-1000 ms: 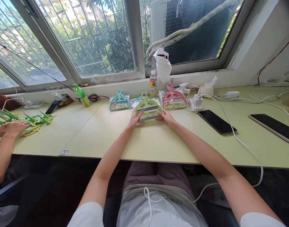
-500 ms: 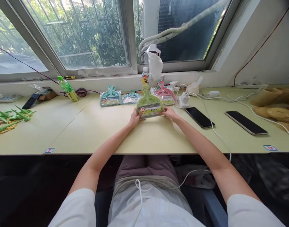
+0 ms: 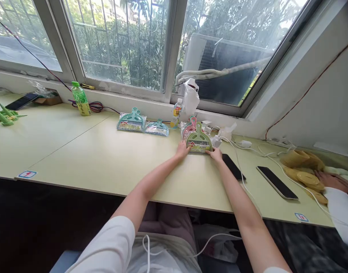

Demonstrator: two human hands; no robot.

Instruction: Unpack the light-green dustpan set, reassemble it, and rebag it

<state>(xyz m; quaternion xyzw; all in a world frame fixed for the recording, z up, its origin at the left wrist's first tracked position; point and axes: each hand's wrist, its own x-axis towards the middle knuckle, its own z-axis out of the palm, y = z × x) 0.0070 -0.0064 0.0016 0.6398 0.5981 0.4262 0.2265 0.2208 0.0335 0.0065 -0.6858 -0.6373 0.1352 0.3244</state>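
A green dustpan and brush set [image 3: 199,144] in clear packaging stands on the table in front of a pink dustpan set [image 3: 189,129], partly covering it. My left hand [image 3: 183,149] grips its left lower edge, and my right hand [image 3: 216,154] grips the right lower edge. Two more packaged sets lie to the left: a larger teal dustpan set [image 3: 131,121] and a smaller teal one [image 3: 157,128].
Behind stand a drink bottle [image 3: 177,113] and a white bag [image 3: 191,98]. A green bottle [image 3: 81,99] is at left. Two phones, one here [image 3: 277,182], and white cables lie right. Another person's hand [image 3: 330,180] rests by yellow items [image 3: 307,178].
The green dustpan set has moved back and right in both hands, now in front of the pink one. The view has turned and tilted. Another person's hand has appeared at right.
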